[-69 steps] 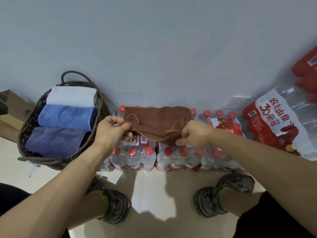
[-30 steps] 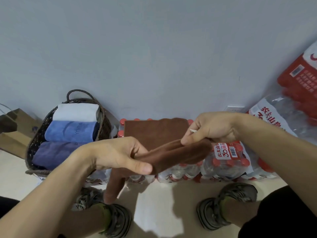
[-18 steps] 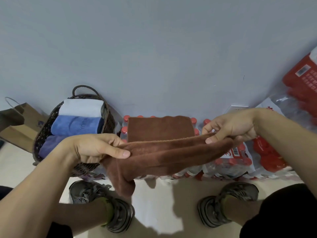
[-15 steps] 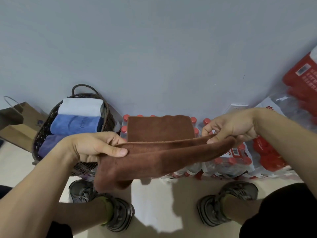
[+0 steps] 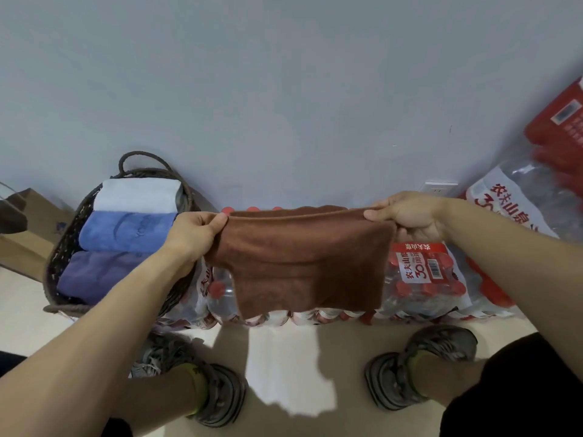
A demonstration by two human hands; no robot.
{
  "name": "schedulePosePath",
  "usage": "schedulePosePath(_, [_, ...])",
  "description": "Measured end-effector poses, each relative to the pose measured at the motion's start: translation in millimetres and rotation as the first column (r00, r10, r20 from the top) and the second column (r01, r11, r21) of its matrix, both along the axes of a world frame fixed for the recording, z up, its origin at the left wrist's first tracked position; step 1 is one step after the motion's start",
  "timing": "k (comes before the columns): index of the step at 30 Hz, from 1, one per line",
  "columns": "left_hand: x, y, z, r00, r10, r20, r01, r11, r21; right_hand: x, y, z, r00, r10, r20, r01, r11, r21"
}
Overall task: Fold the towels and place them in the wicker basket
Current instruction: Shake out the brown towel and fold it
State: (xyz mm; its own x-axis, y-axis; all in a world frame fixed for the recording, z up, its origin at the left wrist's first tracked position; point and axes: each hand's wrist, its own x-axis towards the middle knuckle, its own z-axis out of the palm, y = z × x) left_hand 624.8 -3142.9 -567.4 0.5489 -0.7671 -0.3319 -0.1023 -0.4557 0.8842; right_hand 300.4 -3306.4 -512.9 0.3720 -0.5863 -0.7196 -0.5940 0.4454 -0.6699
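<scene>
Brown towel (image 5: pixel 307 266) held up in the air, spread flat and hanging down, doubled along the top edge. Pinched at the top left corner by left hand (image 5: pixel 192 236), thumb over the front, fingers curled behind. Pinched at the top right corner by right hand (image 5: pixel 407 216), same way, fingers closed on the cloth. Stretched level between the two, bottom edge loose in front of packs of bottled water (image 5: pixel 422 279) on the floor.

Second brown towel (image 5: pixel 284 210) just visible behind the top edge, apparently lying on the bottle packs.

Wicker basket (image 5: pixel 56 266) to the left, on the floor against the wall (image 5: pixel 284 89), touching the bottle packs. Three folded towels inside, side by side: white towel (image 5: pixel 137 195) at the far end, blue towel (image 5: pixel 126 230) in the middle, purple towel (image 5: pixel 101 271) nearest.

Brown paper bag (image 5: pixel 28 222) left of the basket. More red-labelled water packs (image 5: pixel 517 203) leaning at far right, wall socket (image 5: pixel 437 187) beside them. Two shoes (image 5: pixel 419 364) on the pale floor below, feet apart.
</scene>
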Motion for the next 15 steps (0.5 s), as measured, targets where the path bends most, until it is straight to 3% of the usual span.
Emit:
schedulePosePath(4, [5.1,-25.8,-18.4,0.974,0.036,0.223,-0.03,0.999,-0.029,20.5,-7.2,-27.9,0.97,-0.24,0.036,0.24,0.923,-0.3])
schedulePosePath(6, [8.1,-37.3,-26.4,0.956,0.006,0.293,0.003,1.0,-0.028,29.5,-12.3,-40.8,0.957,-0.29,0.032,0.276,0.863,-0.423])
schedulePosePath(9, [13.4,-51.8,-40.2,0.922,-0.081,0.378,0.079,0.997,0.021,37.5,-26.2,-63.6,0.954,-0.298,-0.037,0.235,0.818,-0.526])
schedulePosePath(15, [15.8,-66.4,-68.6,0.864,-0.145,0.482,0.104,0.988,0.11,49.7,-54.6,-99.3,0.941,-0.227,-0.25,0.042,0.814,-0.58])
